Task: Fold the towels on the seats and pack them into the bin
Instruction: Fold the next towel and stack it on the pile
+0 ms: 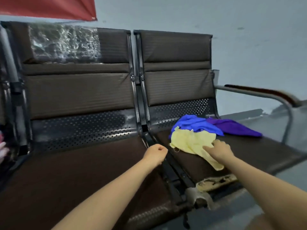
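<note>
My right hand (219,149) pinches the yellow towel (191,141) mid-seat to lift it for folding; my left hand (156,154), fingers curled on nothing, hovers at the seat's (265,153) left edge.

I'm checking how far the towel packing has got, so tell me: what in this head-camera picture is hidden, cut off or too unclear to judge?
- Bin: not in the head view, so nothing packed can be checked.
- Crumpled blue towel: its front is covered by the pale yellow towel.
- Yellow towel: partly under the right hand; grip unclear.
- Pink cloth: cut by the left edge.
- Left hand: fingers curled; contents not visible.
- Purple towel: bunched, folds unreadable.
</note>
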`<state>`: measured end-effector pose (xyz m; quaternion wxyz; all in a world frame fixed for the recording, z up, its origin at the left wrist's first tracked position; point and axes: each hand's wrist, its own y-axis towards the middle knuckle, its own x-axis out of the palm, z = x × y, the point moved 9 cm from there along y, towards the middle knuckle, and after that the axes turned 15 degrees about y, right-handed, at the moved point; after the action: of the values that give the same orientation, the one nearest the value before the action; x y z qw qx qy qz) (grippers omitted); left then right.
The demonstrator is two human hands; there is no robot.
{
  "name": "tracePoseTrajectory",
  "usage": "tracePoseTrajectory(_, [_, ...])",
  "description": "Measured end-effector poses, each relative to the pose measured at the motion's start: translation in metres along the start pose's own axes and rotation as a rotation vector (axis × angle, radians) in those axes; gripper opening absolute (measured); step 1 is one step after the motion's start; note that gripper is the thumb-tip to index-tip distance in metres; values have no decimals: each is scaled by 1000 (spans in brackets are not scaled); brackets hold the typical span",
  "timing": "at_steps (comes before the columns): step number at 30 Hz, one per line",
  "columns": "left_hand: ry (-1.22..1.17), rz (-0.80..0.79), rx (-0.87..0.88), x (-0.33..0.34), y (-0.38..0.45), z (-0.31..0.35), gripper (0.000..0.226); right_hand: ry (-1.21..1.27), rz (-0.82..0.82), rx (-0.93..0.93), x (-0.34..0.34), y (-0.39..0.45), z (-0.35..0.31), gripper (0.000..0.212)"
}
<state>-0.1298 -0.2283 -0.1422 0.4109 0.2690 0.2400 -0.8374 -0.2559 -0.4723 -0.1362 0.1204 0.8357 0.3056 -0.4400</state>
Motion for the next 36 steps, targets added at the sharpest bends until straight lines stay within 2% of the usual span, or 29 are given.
tracePoseTrajectory(1, [36,-6,9,12,4,7,16,-85,-24,14,1,5,14,69])
tracePoseTrajectory(3, [51,-25,3,36,13,17,14,-81,-64,15,10,10,27,72])
tracePoseTrajectory(5, [-6,-45,-46,59,20,18,19,26,-85,-19,17,11,25,57])
tracePoseTrajectory(7, [-118,-30,-134,67,24,11,32,152,-94,-133,22,8,4,30])
tracePoseTrajectory(8, [-222,-26,-185,70,26,7,37,280,-106,-199,22,4,-9,21])
tracePoseTrajectory(11, [-648,-136,-318,74,22,-1,57,893,-189,-272,6,-24,-57,23])
tracePoseTrajectory(14, [-990,-297,-373,71,11,7,78,1473,-377,-123,-1,-38,-88,19])
tracePoseTrajectory(18, [-1317,-319,-304,42,5,32,91,1812,-538,106,2,-54,-106,33])
tracePoseTrajectory(21, [-1212,-278,-207,11,0,43,82,1955,-602,215,1,-68,-129,29])
tracePoseTrajectory(24, [-886,-263,-86,-3,-15,52,55,2056,-724,209,-10,-85,-165,9])
tracePoseTrajectory(26, [-622,-191,53,-13,-25,58,34,2083,-795,162,-22,-99,-191,3])
tracePoseTrajectory(27, [-532,-143,119,-20,-29,62,31,2055,-759,103,-31,-101,-202,9])
tracePoseTrajectory(28, [-495,-119,154,-23,-31,65,33,1990,-653,41,-39,-96,-205,20])
tracePoseTrajectory(31, [-562,-157,138,-26,-30,70,37,1841,-327,-56,-68,-73,-207,33])
tracePoseTrajectory(34, [-651,-213,60,-18,-18,79,48,1864,-249,20,-95,-48,-199,31])
tracePoseTrajectory(36, [-668,-217,33,-8,-9,92,47,1891,-215,57,-121,-39,-192,29])
